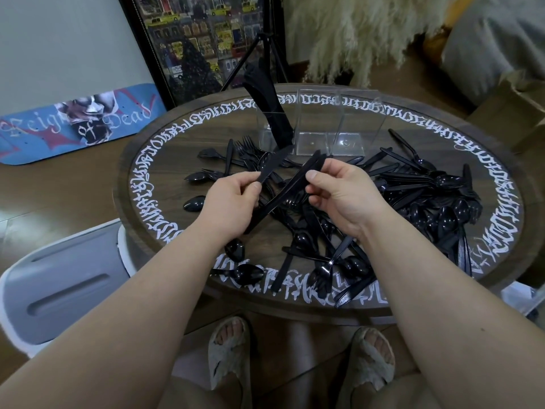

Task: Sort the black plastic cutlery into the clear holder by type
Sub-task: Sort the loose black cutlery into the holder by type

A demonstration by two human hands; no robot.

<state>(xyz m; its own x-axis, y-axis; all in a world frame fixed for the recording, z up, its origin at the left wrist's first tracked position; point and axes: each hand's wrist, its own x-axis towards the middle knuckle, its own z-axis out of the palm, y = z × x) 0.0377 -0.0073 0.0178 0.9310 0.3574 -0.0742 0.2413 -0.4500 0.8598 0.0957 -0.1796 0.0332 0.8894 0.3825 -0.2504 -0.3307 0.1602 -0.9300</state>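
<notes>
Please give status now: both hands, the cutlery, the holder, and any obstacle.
Left hand pinches one knife; right hand grips a knife bundle. Clear holder: left compartment has knives, others empty. Loose cutlery pile lies before it; path clear.

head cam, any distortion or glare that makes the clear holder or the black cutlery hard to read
Head view: wide-angle bend curves the round table rim and stretches the forearms. The clear holder shows mostly as faint edges and small highlights. The heaped black cutlery merges into one dark mass with only small glints. Lighting is soft, no hard shadows. The left hand and right hand with their knives look sharp.
</notes>
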